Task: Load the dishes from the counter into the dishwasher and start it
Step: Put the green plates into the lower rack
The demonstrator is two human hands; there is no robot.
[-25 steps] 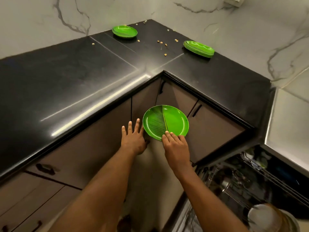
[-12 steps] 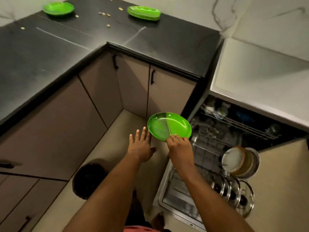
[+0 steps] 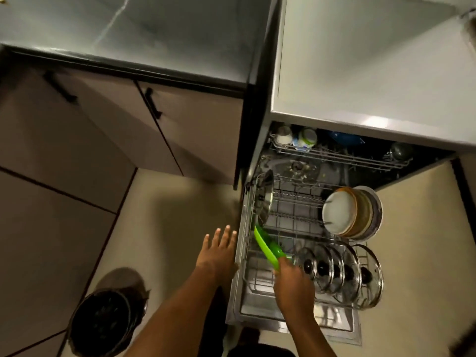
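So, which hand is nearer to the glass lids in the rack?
Right. The right hand, gripping the green plate, is close beside the glass lids; the left hand hovers open over the floor, outside the rack.

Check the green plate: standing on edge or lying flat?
On edge, tilted: the green plate shows mostly its rim, held by the right hand over the lower rack.

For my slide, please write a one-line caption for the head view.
Right hand holds a tilted green plate at the lower dishwasher rack; left hand hovers open beside it.
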